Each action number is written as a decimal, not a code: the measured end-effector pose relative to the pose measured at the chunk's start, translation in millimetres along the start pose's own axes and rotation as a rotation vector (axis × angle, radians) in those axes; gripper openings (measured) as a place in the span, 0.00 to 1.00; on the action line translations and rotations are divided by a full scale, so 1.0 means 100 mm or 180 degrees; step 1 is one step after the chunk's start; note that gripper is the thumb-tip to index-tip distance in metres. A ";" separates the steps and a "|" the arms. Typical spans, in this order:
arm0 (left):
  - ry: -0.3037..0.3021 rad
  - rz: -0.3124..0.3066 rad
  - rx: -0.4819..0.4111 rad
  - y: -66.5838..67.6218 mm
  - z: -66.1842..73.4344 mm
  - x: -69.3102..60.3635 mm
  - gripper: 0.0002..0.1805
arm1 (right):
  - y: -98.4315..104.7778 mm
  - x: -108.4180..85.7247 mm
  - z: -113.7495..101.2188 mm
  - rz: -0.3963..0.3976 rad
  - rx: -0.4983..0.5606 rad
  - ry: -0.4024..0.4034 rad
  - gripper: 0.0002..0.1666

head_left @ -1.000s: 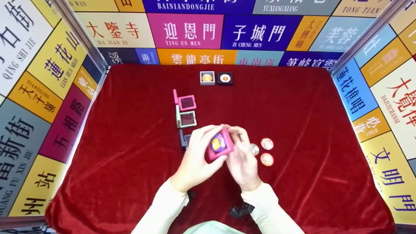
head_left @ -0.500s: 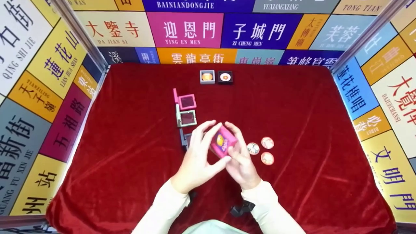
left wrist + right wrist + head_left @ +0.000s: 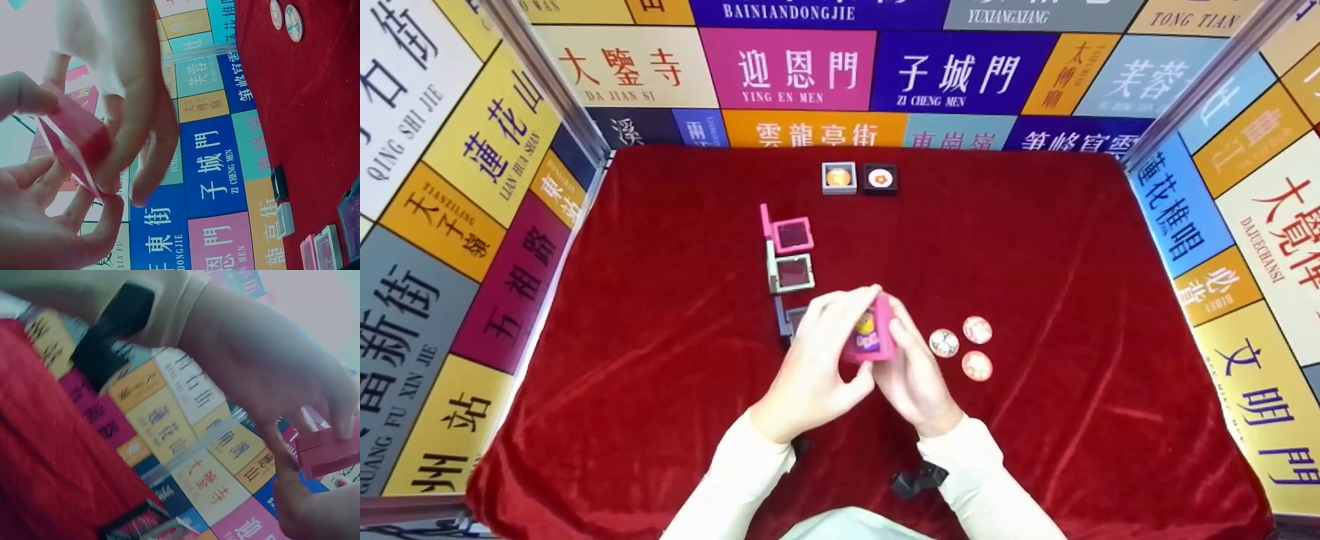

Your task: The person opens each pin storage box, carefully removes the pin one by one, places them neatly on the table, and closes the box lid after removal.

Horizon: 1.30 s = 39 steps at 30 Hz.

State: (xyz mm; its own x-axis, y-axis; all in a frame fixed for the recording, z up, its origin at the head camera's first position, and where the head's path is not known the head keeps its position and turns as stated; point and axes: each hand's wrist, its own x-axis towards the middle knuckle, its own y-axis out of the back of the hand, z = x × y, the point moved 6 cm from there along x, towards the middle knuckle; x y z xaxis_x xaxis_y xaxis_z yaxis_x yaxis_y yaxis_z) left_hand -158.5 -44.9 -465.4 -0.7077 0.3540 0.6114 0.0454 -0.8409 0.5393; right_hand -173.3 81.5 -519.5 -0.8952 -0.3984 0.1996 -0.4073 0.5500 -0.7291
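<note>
A person's left hand (image 3: 812,367) and right hand (image 3: 916,381) both grip a small pink box (image 3: 884,339), raised above a red velvet cloth (image 3: 1072,292). The left hand's fingers lie over one side with the thumb at the near lower edge; the right hand's fingers bend against the opposite side. The box is tilted, and a round purple-and-yellow design shows on its face. In the right wrist view a seam runs along its side.

To the right of the hands lie three round badges: a pale one (image 3: 943,343) nearest the right hand, and two red-rimmed ones beside it. Just left of the hands, a dark grey case (image 3: 782,319) is partly hidden by the left hand. Beyond it stand a pale green case (image 3: 772,268) and a pink case (image 3: 766,221), all with lids upright. Farther off, a grey box (image 3: 840,190) and a black box (image 3: 880,191) sit side by side, each containing a round badge.
</note>
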 end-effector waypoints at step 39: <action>0.0418 0.0738 0.0157 -0.11 -0.19 -0.09 0.40 | -0.13 -0.03 0.26 0.0701 0.0120 -0.0169 0.23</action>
State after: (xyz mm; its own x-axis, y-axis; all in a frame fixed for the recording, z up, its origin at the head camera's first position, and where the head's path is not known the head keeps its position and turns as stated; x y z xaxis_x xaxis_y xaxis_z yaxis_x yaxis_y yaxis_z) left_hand -166.1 -46.7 -487.4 -0.7598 0.0953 0.6432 0.2489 -0.8712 0.4232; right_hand -160.8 56.5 -528.1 -0.9506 -0.3104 -0.0012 -0.1951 0.6005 -0.7755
